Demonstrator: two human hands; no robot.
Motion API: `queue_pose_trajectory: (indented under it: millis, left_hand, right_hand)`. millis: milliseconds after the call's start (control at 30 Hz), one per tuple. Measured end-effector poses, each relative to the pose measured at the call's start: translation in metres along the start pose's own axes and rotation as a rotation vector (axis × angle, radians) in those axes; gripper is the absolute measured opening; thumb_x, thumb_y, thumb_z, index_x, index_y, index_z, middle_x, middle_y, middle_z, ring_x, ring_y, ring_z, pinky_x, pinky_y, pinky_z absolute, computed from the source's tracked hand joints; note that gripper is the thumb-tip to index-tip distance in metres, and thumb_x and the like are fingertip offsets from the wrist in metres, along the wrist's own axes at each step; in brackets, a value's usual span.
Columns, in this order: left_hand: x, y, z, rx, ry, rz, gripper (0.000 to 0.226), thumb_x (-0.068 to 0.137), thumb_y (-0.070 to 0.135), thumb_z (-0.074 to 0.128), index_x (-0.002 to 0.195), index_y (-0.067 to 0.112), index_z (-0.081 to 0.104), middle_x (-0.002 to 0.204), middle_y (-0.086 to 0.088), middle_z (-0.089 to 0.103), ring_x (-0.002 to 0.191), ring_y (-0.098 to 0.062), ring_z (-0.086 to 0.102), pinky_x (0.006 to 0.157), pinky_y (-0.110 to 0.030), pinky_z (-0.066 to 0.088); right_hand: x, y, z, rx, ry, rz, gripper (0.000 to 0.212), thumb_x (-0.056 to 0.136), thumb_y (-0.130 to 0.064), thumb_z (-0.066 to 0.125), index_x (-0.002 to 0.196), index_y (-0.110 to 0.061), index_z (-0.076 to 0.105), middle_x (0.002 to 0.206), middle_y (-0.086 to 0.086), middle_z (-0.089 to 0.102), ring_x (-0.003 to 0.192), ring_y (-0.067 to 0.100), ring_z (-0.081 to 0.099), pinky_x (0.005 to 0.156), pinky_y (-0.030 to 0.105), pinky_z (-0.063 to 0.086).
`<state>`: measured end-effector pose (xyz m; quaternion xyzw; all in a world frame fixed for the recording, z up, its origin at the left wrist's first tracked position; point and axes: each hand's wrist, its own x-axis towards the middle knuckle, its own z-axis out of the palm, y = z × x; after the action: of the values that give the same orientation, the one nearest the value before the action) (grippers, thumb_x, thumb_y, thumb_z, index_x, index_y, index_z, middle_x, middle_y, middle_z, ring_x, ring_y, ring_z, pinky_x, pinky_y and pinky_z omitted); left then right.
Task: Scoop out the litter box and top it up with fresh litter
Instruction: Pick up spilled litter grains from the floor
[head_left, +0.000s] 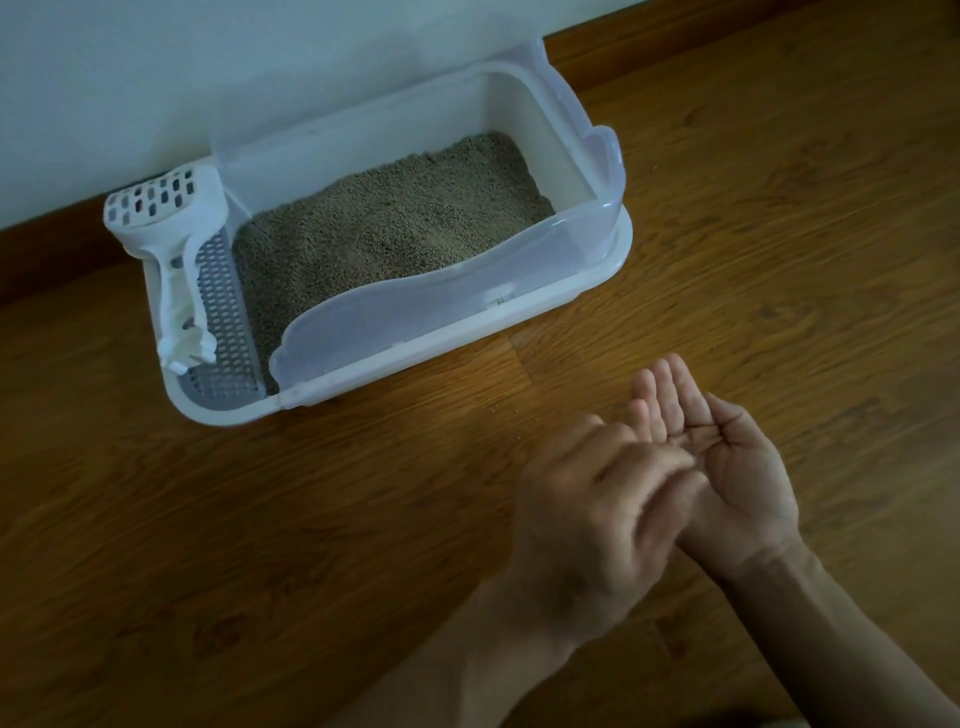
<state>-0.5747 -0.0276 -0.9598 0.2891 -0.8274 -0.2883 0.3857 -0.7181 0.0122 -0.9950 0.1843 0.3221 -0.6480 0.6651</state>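
Both forearms enter from the lower right and meet low over the wooden floor (208, 519), well in front of the litter box.

Right hand (727, 467): palm turned up, flat, fingers (670, 395) straight and held together, pointing toward the box. Nothing gripped. Whether anything small lies in the palm cannot be told.

Left hand (592, 499): back of the hand to the camera, laid across the heel of the right palm. Its fingers (660, 462) are blurred; they reach over onto the right palm and appear to touch it. They look loosely bent, not clenched, and no object shows in them.

Litter box (467, 332): white base with translucent high walls, sitting on the floor with its far long side against the white wall (156, 78). Near wall dips in a curved cut toward the left end. Inside, grey-brown litter (395, 223) covers the bottom, with a fairly even surface.

Left end of the box: grey perforated grid step (223, 322). White slotted scoop (166, 228) rests over it at the box's left edge, slotted bowl toward the wall, handle toward the camera. Neither hand touches scoop or box.

A few tiny specks lie on the floor between box and hands.
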Motion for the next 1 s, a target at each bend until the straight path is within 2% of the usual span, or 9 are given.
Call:
queue_pose_trajectory:
  millis: [100,167,233,367,567,767,867,933,1000]
  left_hand:
    - [-0.003,-0.034,-0.01,0.036,0.111,-0.216,0.016,0.096,0.023,0.062,0.09,0.01,0.07,0.077,0.011,0.054,0.069,-0.001,0.044,0.062,-0.014,0.035]
    - [-0.005,-0.067,-0.016,0.172,0.062,-0.399,0.015,0.092,0.026,0.063,0.092,0.013,0.069,0.078,0.013,0.05,0.066,0.0,0.042,0.059,-0.012,0.033]
    - [-0.008,-0.095,-0.021,0.312,-0.048,-0.486,0.014,0.088,0.027,0.068,0.096,0.016,0.071,0.081,0.011,0.053,0.071,-0.002,0.045,0.06,-0.012,0.034]
    - [-0.006,-0.115,-0.023,0.388,-0.182,-0.408,0.018,0.087,0.029,0.073,0.102,0.019,0.074,0.085,0.01,0.055,0.082,-0.007,0.049,0.065,-0.015,0.041]
    - [-0.006,-0.12,-0.015,0.458,-0.243,-0.218,0.013,0.093,0.023,0.065,0.082,0.016,0.066,0.082,0.005,0.052,0.081,-0.012,0.048,0.06,-0.029,0.049]
    - [0.0,-0.062,-0.015,0.257,-0.008,-0.236,0.019,0.1,0.027,0.049,0.091,0.015,0.06,0.084,0.007,0.054,0.079,-0.008,0.048,0.066,-0.019,0.04]
    - [0.003,-0.008,-0.001,0.15,-0.059,-0.093,0.025,0.101,0.028,0.053,0.087,0.011,0.065,0.082,0.0,0.06,0.079,-0.012,0.049,0.069,-0.025,0.041]
    - [0.003,0.006,0.01,0.167,-0.103,-0.043,0.024,0.101,0.029,0.056,0.09,0.011,0.068,0.086,-0.003,0.064,0.083,-0.015,0.053,0.073,-0.031,0.047]
    - [0.003,0.005,0.016,0.158,-0.099,-0.022,0.024,0.101,0.028,0.058,0.095,0.011,0.072,0.09,-0.004,0.067,0.086,-0.017,0.055,0.076,-0.035,0.049]
  right_hand:
    - [0.005,-0.004,0.005,0.078,-0.021,-0.05,0.05,0.101,-0.025,0.028,0.122,-0.001,0.066,0.124,0.012,0.067,0.123,0.022,0.059,0.099,0.039,0.049]
    - [-0.001,-0.007,0.007,0.173,-0.016,-0.114,0.047,0.1,-0.026,0.033,0.105,-0.006,0.076,0.108,0.005,0.074,0.105,0.019,0.07,0.078,0.036,0.06]
    - [-0.002,-0.008,0.009,0.209,-0.05,-0.157,0.046,0.099,-0.026,0.035,0.099,-0.008,0.077,0.103,0.002,0.075,0.099,0.017,0.072,0.07,0.034,0.061]
    - [-0.001,-0.006,0.008,0.149,-0.009,-0.165,0.047,0.1,-0.026,0.034,0.1,-0.007,0.077,0.103,0.004,0.075,0.099,0.018,0.072,0.07,0.036,0.062]
    - [-0.003,-0.007,0.01,0.147,-0.027,-0.175,0.046,0.099,-0.025,0.034,0.099,-0.007,0.077,0.102,0.004,0.075,0.098,0.019,0.072,0.07,0.036,0.062]
    - [-0.005,-0.005,0.017,0.168,0.047,-0.156,0.048,0.1,-0.025,0.034,0.095,-0.007,0.078,0.102,0.003,0.075,0.097,0.017,0.073,0.068,0.034,0.061]
    - [0.001,0.0,0.011,0.188,0.077,-0.07,0.046,0.1,-0.024,0.033,0.109,-0.005,0.074,0.114,0.009,0.072,0.109,0.021,0.068,0.081,0.038,0.059]
    - [0.002,0.005,0.009,0.115,0.04,0.001,0.049,0.103,-0.027,0.028,0.129,-0.002,0.062,0.132,0.014,0.062,0.127,0.024,0.055,0.104,0.041,0.046]
    - [0.001,0.002,0.002,0.083,-0.001,0.011,0.053,0.103,-0.028,0.023,0.137,0.0,0.052,0.14,0.017,0.054,0.136,0.025,0.047,0.113,0.04,0.035]
